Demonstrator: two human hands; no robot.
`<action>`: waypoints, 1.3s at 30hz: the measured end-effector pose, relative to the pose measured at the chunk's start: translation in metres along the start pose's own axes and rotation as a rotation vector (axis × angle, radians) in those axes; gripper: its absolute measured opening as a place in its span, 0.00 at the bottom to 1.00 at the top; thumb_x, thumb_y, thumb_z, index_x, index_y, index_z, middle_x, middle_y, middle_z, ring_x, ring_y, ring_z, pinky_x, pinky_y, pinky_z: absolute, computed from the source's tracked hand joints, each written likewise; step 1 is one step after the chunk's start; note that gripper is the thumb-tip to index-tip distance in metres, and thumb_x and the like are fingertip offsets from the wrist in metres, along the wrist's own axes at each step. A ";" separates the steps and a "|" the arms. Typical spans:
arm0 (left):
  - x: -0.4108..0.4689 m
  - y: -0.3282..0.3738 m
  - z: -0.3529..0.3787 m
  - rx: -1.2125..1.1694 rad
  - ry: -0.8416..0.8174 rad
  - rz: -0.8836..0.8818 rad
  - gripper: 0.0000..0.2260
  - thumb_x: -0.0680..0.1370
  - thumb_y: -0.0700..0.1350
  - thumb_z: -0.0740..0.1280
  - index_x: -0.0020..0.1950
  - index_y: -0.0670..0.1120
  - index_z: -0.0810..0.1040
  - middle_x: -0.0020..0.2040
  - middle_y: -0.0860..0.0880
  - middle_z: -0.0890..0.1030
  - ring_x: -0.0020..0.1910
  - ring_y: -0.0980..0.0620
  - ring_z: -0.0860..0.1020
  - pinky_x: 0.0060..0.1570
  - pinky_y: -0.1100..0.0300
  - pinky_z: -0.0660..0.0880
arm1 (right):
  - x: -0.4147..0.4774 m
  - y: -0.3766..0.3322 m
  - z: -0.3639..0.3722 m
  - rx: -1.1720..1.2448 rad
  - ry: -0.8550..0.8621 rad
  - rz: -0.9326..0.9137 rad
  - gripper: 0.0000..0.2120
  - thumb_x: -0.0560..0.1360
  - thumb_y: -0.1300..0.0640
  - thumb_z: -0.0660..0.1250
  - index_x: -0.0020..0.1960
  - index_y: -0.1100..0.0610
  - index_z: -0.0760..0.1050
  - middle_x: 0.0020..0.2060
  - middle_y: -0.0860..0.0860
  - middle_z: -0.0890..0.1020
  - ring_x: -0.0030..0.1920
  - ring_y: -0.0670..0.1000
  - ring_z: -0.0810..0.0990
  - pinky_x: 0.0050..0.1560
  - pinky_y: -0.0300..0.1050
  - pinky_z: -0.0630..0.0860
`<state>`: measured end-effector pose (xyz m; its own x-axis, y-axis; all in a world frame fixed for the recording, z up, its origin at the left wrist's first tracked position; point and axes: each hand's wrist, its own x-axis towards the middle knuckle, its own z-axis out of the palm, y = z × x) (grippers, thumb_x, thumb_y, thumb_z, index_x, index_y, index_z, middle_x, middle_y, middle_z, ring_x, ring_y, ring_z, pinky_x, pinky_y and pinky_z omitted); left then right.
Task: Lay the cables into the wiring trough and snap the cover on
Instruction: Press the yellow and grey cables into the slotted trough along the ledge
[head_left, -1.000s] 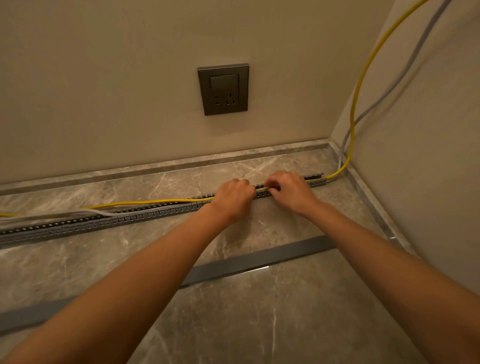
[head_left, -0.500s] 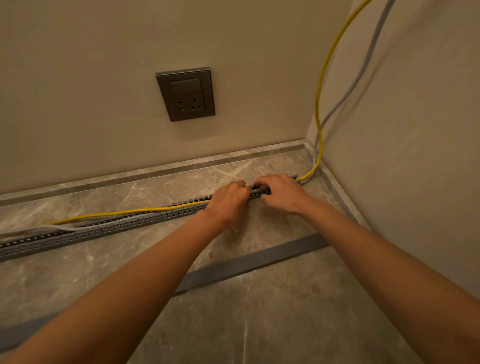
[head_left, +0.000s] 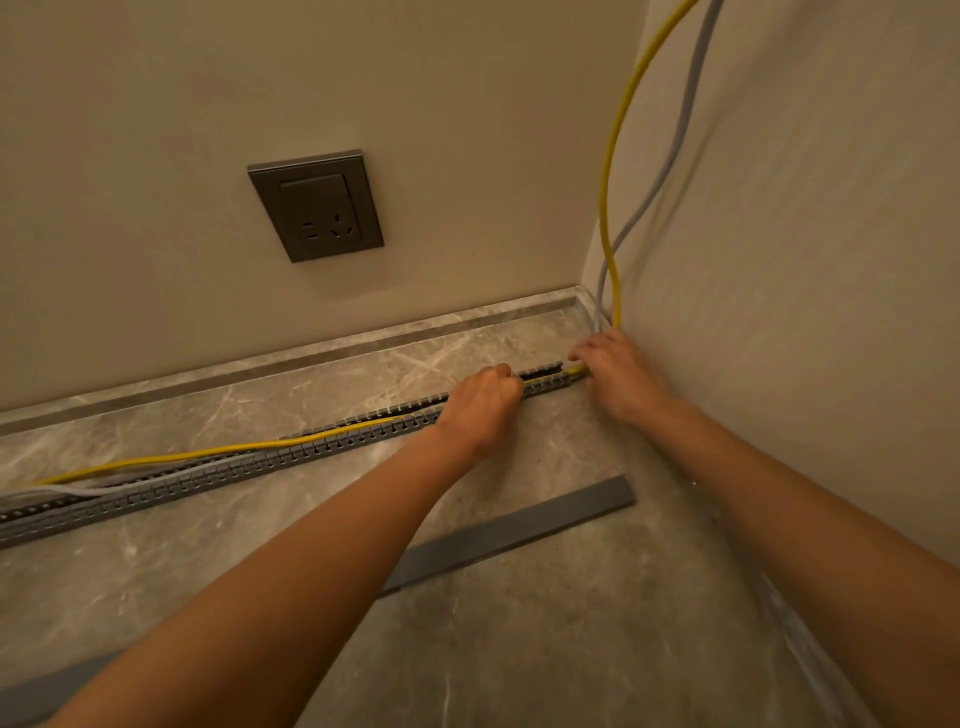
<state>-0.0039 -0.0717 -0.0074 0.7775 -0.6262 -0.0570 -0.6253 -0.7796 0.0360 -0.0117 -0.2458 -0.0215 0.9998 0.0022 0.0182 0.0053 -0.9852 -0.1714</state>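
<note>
Trough: long grey slotted plastic wiring trough (head_left: 218, 475) lies open-topped on the floor. It runs from the left edge to the corner where the two walls meet, and its comb-like side walls stand up around a dark channel.
Yellow cable: thin yellow cable (head_left: 604, 197) drops down the wall corner, bends into the trough's right end and shows in the channel between the two hands. It runs inside the channel just left of the left hand, then climbs out over the far side wall and lies on the floor behind the trough.
Grey cable: pale grey round cable (head_left: 670, 156) comes down the right wall and crosses the yellow one low in the corner. Its path past the right hand is hidden.
Cover: flat grey plastic cover strip (head_left: 519, 535) lies on the floor on the near side, apart from the trough and roughly parallel to it. The left forearm crosses over it.
Left hand: left hand (head_left: 483, 400) is on the trough, fingers curled around the yellow cable.
Right hand: right hand (head_left: 618, 374) is at the trough's right end, fingers bent down onto the yellow cable.
Surroundings: dark grey wall socket (head_left: 317, 208) on the beige back wall; grey-brown veined marble floor (head_left: 519, 649).
</note>
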 end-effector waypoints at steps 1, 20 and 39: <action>0.002 0.002 0.001 0.008 0.010 -0.008 0.11 0.76 0.32 0.59 0.58 0.37 0.73 0.56 0.39 0.75 0.54 0.40 0.75 0.47 0.50 0.73 | 0.002 0.000 0.000 -0.037 -0.002 -0.012 0.15 0.73 0.67 0.61 0.58 0.59 0.76 0.57 0.57 0.78 0.62 0.57 0.69 0.62 0.50 0.69; 0.019 0.005 0.003 0.094 -0.023 -0.047 0.10 0.77 0.34 0.58 0.56 0.37 0.75 0.54 0.39 0.78 0.50 0.40 0.77 0.45 0.51 0.73 | 0.014 -0.009 -0.018 0.058 -0.077 0.144 0.09 0.74 0.66 0.62 0.52 0.63 0.77 0.54 0.63 0.80 0.55 0.62 0.78 0.52 0.51 0.76; 0.012 0.018 0.004 0.164 -0.003 -0.029 0.11 0.78 0.34 0.57 0.59 0.38 0.73 0.56 0.39 0.76 0.53 0.40 0.76 0.46 0.50 0.73 | 0.019 -0.013 -0.007 0.185 0.051 0.306 0.10 0.74 0.64 0.65 0.54 0.64 0.78 0.53 0.63 0.81 0.54 0.62 0.80 0.50 0.50 0.78</action>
<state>-0.0058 -0.0934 -0.0112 0.7952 -0.6035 -0.0590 -0.6056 -0.7853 -0.1287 0.0073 -0.2340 -0.0120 0.9534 -0.3014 -0.0131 -0.2866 -0.8912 -0.3517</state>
